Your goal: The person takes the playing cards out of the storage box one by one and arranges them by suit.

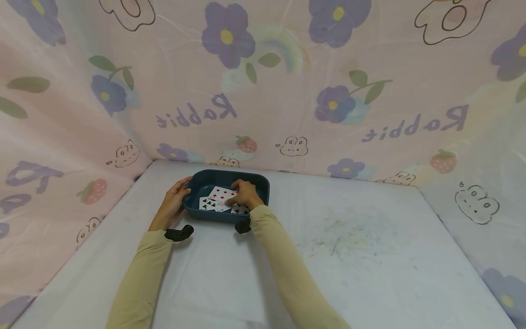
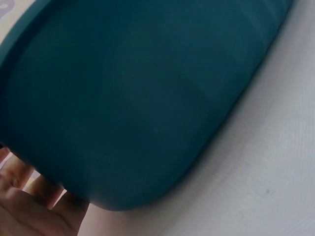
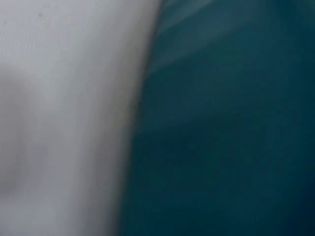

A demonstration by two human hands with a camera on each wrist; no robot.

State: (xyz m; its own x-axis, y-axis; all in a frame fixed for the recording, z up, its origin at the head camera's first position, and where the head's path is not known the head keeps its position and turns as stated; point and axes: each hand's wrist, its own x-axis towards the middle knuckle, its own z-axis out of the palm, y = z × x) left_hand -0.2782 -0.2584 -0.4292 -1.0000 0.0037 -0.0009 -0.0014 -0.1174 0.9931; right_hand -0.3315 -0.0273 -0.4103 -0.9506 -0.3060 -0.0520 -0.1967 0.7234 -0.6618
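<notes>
Right hand point(image 1: 246, 194) bent over glossy white playing cards point(image 1: 219, 193) in a dark teal, round-cornered tray point(image 1: 213, 217)

Thumb and fingers of this bare hand arch down from the tray's right side, their tips touching the flat cards; the thumb stands a little apart from the fingers, and whether a card is pinched between them cannot be told. The thin cards overlap in a loose fan on the tray floor: one bears red diamonds, others black clubs.

At the opposite end, the bare left hand point(image 1: 176, 199) lies against the outer wall, touching it with relaxed fingers, slight gaps showing between them in the left wrist view. The tray is a shallow rounded rectangle, smooth and plastic-looking, with a plain rim. It sits toward the far left of a smooth white tabletop point(image 1: 230, 283), and fills much of the right wrist view as a blurred teal surface.

Below each hand is a small black wrist device point(image 1: 179, 233), the left one dotted with holes, then a pale yellow, softly creased sleeve point(image 1: 139, 274). Greyish, speckled smudges point(image 1: 349, 235) mark the tabletop at right. Around it hangs a pale pink sheet point(image 1: 271, 109), printed with purple flowers, strawberries, line-drawn rabbits and mirrored "Rabbit" lettering.
</notes>
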